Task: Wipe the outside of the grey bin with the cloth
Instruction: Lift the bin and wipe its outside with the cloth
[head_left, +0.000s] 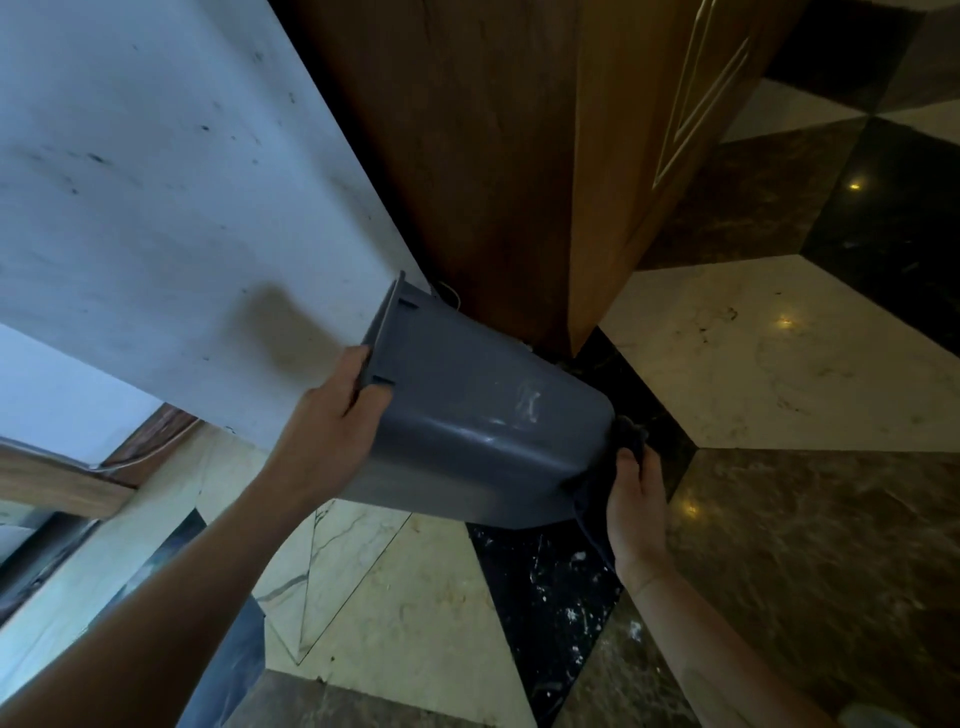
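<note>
A person holds a grey plastic bin (467, 410) tipped on its side above a polished marble floor (779, 374), its open rim turned toward the left of the scene and its base toward the right. The left hand (332, 415) grips the rim at the near-left edge — fingers curled over the lip and out of sight inside, thumb along the outside. The right hand (636, 499) sits at the bin's base, at the lower right, fingers closed on a dark cloth (626, 441) that is pressed against the bottom edge of the bin; a fold of the cloth bunches up above the fingertips and a thin dark strand trails down past the wrist. Whitish scuff marks show on the bin's upward-facing side, near the base, and moulded ribs run under the rim.

Behind the bin, a pale wall (171, 182) speckled with dark spots fills the left and far-left of the scene, bearing a blurred shadow just left of the rim. A brown wooden cabinet (493, 156) stands beyond the bin, with a lighter panelled door on its right face. The floor is laid in cream, brown and black stone in angular shapes — small points of light reflect off it at right. Both forearms are bare and reach in from the near edge.
</note>
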